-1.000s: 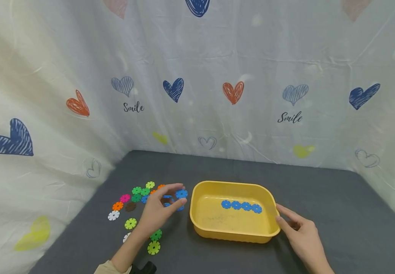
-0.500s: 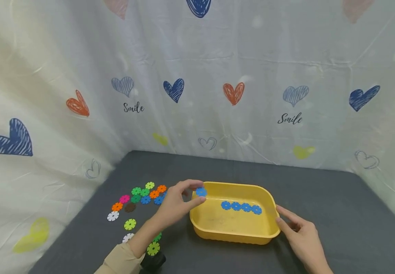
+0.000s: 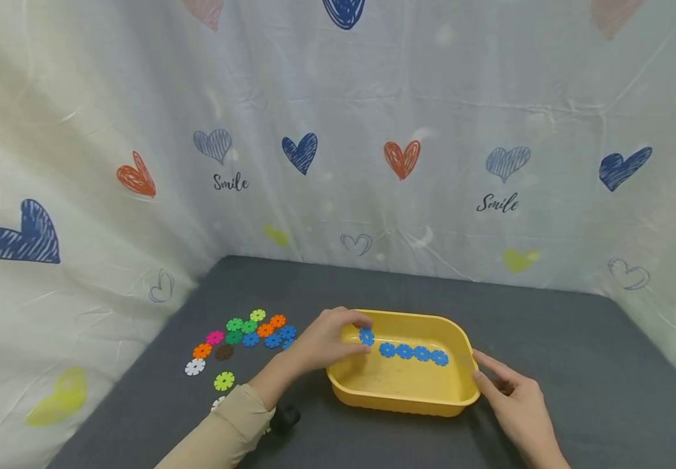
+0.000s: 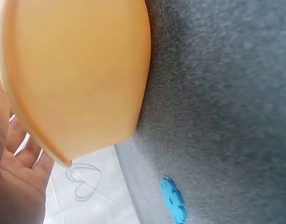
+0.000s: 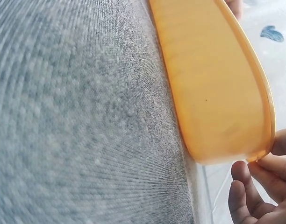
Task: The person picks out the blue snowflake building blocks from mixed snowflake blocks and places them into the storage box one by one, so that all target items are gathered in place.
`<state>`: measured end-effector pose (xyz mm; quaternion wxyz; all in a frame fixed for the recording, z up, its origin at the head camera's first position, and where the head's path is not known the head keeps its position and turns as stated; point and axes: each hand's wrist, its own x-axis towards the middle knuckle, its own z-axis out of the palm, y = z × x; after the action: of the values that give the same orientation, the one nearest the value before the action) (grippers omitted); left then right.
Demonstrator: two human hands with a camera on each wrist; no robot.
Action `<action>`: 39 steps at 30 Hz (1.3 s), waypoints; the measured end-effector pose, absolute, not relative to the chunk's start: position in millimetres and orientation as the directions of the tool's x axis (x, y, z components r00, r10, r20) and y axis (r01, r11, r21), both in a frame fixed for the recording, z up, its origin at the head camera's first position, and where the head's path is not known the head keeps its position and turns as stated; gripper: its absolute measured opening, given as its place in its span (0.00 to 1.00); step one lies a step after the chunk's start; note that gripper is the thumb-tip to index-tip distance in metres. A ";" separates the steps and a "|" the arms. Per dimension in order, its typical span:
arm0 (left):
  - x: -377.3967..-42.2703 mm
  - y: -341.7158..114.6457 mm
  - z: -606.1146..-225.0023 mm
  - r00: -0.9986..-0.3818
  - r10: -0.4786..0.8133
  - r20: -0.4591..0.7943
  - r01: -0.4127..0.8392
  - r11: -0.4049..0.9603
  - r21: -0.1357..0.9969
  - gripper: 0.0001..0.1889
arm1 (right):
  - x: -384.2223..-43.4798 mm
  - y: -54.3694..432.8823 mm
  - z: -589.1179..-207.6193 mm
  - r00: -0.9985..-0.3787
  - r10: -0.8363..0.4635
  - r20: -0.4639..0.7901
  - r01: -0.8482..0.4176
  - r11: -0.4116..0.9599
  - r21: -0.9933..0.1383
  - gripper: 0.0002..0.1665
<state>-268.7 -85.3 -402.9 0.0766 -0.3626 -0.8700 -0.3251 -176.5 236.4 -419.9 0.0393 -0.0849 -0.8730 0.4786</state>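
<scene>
In the head view a yellow basin (image 3: 396, 405) stands on the dark cloth. My left hand (image 3: 327, 339) reaches over its left rim and pinches a blue notched plastic disc (image 3: 366, 337) between thumb and fingers. To the right of that disc, a row of several blue discs (image 3: 405, 352) lies on the basin floor. With thumb and fingers my right hand (image 3: 516, 398) pinches the basin's right rim; the right wrist view shows the fingers (image 5: 241, 171) at the rim's corner. The left wrist view shows the basin's outer wall (image 4: 82, 79), with the held disc out of sight.
Left of the basin lie loose notched discs in several colours, among them pink (image 3: 215, 337), white (image 3: 195, 367), brown (image 3: 224, 352) and orange (image 3: 202, 351). My left forearm (image 3: 226, 423) covers some nearby. A heart-printed curtain (image 3: 355, 208) hangs behind the cloth-covered table (image 3: 578, 352).
My left hand has moved right, from above the loose discs to inside the basin's left end, carrying the blue disc. The right hand keeps its place on the rim.
</scene>
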 end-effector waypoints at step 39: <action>-289.4 -51.9 -407.8 -0.787 0.616 0.028 0.609 0.769 0.196 0.23 | -175.7 237.0 -421.9 -0.981 0.193 0.004 0.103 0.539 -0.836 0.32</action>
<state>-289.4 -51.9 -407.8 -0.0189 -0.3256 -0.9403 -0.0976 -175.7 237.0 -421.9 0.0477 -0.0843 -0.8760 0.4726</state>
